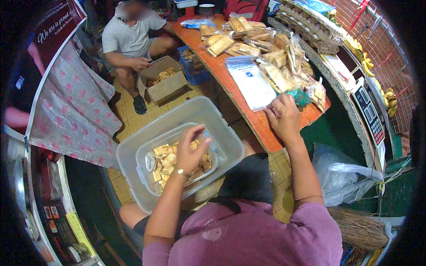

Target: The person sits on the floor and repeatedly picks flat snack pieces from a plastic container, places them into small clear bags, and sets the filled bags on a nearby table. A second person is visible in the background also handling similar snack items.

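Observation:
My left hand point(191, 151), a bracelet or watch at its wrist, hovers with spread fingers over flat, golden-brown food pieces point(163, 166) in a clear plastic tub. That tub sits inside a larger translucent plastic bin point(133, 146). On the orange tabletop point(266, 133), my right hand point(284, 111) has its fingers curled at the near corner of a stack of clear plastic bags point(251, 79); whether it grips one is unclear. Beside it lie a green plastic bag point(299, 97) and many filled bags of similar pieces point(274, 76).
Across from me a person point(133, 40) sits by an open cardboard box point(168, 88) of pieces. A blue crate point(194, 78) stands under the table. To the right are egg trays point(309, 25), a digital scale point(367, 111), plastic bags point(342, 179) and a broom point(359, 229).

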Motion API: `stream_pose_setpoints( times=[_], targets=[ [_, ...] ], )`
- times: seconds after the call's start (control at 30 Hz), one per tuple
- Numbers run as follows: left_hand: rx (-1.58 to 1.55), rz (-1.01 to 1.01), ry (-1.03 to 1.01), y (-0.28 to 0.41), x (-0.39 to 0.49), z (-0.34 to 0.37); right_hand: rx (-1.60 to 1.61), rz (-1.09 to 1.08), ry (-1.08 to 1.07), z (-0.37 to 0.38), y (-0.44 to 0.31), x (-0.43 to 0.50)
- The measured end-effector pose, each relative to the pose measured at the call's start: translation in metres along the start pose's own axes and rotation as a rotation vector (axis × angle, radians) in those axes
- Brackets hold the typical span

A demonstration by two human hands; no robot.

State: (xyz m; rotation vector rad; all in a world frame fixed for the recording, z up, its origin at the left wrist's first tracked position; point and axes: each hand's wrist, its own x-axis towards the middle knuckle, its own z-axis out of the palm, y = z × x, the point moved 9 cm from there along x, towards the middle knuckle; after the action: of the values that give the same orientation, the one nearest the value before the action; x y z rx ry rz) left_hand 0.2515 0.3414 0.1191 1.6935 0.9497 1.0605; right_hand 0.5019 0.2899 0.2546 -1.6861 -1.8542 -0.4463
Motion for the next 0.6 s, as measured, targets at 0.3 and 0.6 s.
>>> stream_pose_setpoints(
  times=[0.3,0.6],
  targets=[
    [0.559,0.486,-0.148,0.114,0.082,0.131,0.100,-0.151,-0.058,-0.011,-0.007,0.001],
    [0.577,0.443,-0.162,0.087,0.101,0.149,0.500,-0.125,-0.306,-0.067,-0.015,-0.030]
  ],
)
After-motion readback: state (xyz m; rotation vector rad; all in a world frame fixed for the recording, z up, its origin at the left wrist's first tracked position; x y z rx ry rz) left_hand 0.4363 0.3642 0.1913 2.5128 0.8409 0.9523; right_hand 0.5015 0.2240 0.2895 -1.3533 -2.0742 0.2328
